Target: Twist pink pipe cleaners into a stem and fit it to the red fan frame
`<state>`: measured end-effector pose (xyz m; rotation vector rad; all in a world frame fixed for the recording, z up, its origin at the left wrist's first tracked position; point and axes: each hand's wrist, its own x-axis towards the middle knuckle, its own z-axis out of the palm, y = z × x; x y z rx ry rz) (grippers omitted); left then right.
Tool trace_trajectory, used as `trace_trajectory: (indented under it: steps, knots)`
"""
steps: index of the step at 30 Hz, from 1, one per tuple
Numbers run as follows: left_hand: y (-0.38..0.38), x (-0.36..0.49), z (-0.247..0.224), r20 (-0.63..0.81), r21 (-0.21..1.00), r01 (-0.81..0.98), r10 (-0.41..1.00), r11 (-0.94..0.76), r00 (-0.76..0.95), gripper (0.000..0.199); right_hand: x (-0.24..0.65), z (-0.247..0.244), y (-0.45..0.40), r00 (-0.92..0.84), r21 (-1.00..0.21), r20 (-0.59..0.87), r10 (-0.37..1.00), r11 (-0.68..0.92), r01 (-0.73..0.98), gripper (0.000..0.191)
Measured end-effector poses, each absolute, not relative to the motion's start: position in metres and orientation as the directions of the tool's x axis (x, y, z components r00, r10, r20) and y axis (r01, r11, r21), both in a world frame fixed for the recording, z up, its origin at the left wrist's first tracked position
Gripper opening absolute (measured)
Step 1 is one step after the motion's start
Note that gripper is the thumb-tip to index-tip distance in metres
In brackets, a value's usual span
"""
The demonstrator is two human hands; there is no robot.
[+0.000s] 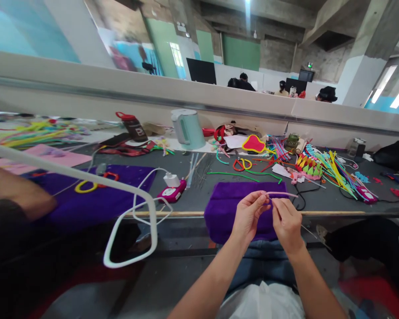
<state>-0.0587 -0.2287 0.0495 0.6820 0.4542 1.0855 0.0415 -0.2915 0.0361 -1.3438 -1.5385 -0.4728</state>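
Observation:
My left hand (251,213) is closed in a pinch on a pink pipe cleaner (286,193), whose free end points to the right. Close beside it, my right hand (287,222) is closed on a thin pale wire (314,235) that trails out to the lower right. The fingertips nearly meet, and where the two strands come together is too small to make out. Both hands are above a purple cloth (219,212) that hangs over the table's front edge.
Green pipe cleaners (234,175) and orange-and-yellow-handled scissors (248,164) lie behind the cloth. A kettle (194,128) stands near the partition. A white lamp arm (133,188) and a magenta power strip (173,191) are left. A co-worker's arm (20,186) reaches in at far left.

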Motion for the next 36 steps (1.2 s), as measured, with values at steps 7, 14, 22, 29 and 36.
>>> trace_trajectory:
  steps: [7,14,22,29,36]
  knots:
    - [-0.235,-0.057,0.049,-0.057,0.667,-0.666,0.914,0.335,0.402,0.025,0.037,0.04,-0.299,0.059,-0.231,0.864,0.501,0.289,0.929,0.024]
    - [-0.236,-0.058,0.047,-0.084,0.672,-0.646,0.903,0.363,0.42,0.027,0.035,0.036,-0.3,0.086,-0.304,0.837,0.54,0.327,0.895,0.026]
    - [-0.236,-0.058,0.042,-0.095,0.671,-0.631,0.889,0.389,0.447,0.027,0.036,0.033,-0.298,0.174,-0.437,0.801,0.573,0.361,0.824,0.022]
    - [-0.236,-0.055,0.038,-0.057,0.686,-0.632,0.892,0.361,0.447,0.024,0.036,0.038,-0.298,0.267,-0.601,0.725,0.635,0.396,0.694,0.024]
    - [-0.234,-0.056,0.037,-0.071,0.68,-0.611,0.865,0.406,0.496,0.023,0.034,0.033,-0.296,0.316,-0.677,0.687,0.654,0.42,0.604,0.024]
